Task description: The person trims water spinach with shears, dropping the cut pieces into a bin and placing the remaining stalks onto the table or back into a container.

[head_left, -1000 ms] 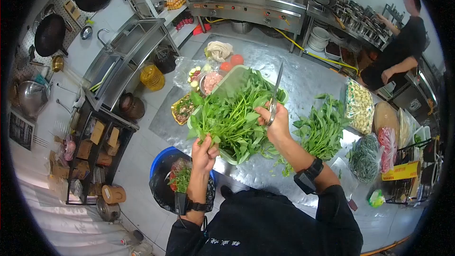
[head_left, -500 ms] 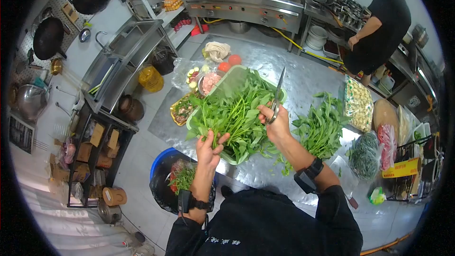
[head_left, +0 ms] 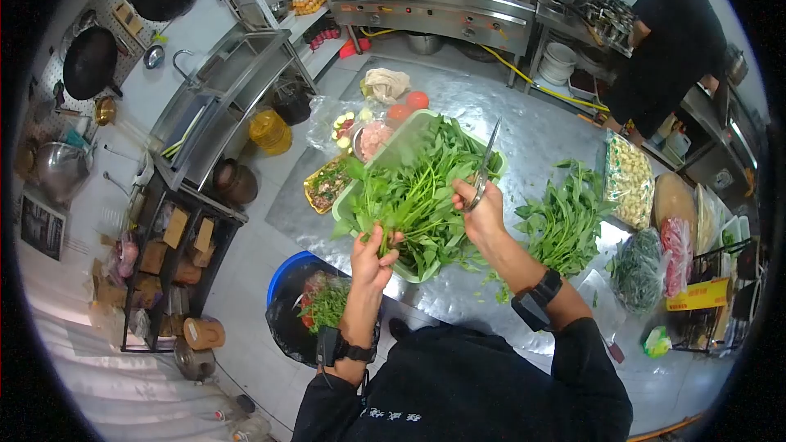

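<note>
My left hand (head_left: 374, 260) is closed on the stems of leafy greens (head_left: 401, 196) at the near left edge of a pale green plastic basket (head_left: 396, 146). The basket is heaped with the same greens. In my right hand (head_left: 483, 211) are metal scissors (head_left: 492, 146), their blades pointing up and away over the basket's right side. The blades look close together. Part of the handles is hidden by my fingers. To the right, a loose pile of greens (head_left: 563, 221) lies on the metal table (head_left: 524, 127).
Left of the basket are a tray of chopped food (head_left: 329, 183), a bowl of minced meat (head_left: 375, 140) and tomatoes (head_left: 417, 100). A black-lined bin (head_left: 282, 323) stands below the near edge. Bagged foods (head_left: 629, 176) line the right end. A co-worker (head_left: 667, 41) stands at the back right.
The whole view has shifted slightly. My left fingers have curled in closer around the stems. My right hand keeps the scissors in about the same place. The co-worker's arm has moved.
</note>
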Available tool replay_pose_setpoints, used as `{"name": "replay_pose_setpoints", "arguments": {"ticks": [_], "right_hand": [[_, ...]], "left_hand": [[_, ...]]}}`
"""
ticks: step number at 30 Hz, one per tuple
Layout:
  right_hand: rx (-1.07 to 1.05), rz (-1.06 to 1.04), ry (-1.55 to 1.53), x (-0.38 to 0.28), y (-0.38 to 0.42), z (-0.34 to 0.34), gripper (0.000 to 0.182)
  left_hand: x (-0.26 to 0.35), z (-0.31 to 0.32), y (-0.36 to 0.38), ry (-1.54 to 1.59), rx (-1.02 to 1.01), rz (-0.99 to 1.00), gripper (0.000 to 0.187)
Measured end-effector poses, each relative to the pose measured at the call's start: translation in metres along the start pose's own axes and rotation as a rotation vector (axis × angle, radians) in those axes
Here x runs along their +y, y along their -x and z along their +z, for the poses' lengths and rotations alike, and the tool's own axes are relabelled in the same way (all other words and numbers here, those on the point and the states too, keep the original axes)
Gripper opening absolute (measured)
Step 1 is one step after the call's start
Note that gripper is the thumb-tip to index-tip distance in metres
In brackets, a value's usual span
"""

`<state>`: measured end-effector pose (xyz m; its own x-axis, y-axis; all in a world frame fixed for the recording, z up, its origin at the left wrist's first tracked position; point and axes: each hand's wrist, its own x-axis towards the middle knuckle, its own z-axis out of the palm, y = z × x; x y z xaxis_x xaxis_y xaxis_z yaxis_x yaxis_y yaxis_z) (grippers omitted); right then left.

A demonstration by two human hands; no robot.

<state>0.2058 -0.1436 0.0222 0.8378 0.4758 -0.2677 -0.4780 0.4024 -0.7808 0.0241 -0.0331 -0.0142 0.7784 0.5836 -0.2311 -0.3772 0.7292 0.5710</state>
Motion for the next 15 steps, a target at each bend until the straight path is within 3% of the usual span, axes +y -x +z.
{"name": "replay_pose_setpoints", "arguments": {"ticks": [6,10,13,15], "right_hand": [[-0.013,0.047,0.315,-0.014,0.022,-0.015,0.019],[-0.35,0.004,0.578,-0.007,0.044,-0.068,0.029],[-0.517,0.368,0.727,-0.021,0.07,-0.069,0.032],[-0.554,0.357,0.774,-0.024,0.074,-0.066,0.034]], "left_hand": [[0.015,0.0,-0.012,0.129,0.057,0.033,0.013],[0.025,0.0,-0.014,0.077,0.102,0.058,0.015],[0.024,0.002,-0.016,0.074,0.086,0.044,0.016],[0.021,0.004,-0.018,0.039,0.07,0.043,0.016]]}}
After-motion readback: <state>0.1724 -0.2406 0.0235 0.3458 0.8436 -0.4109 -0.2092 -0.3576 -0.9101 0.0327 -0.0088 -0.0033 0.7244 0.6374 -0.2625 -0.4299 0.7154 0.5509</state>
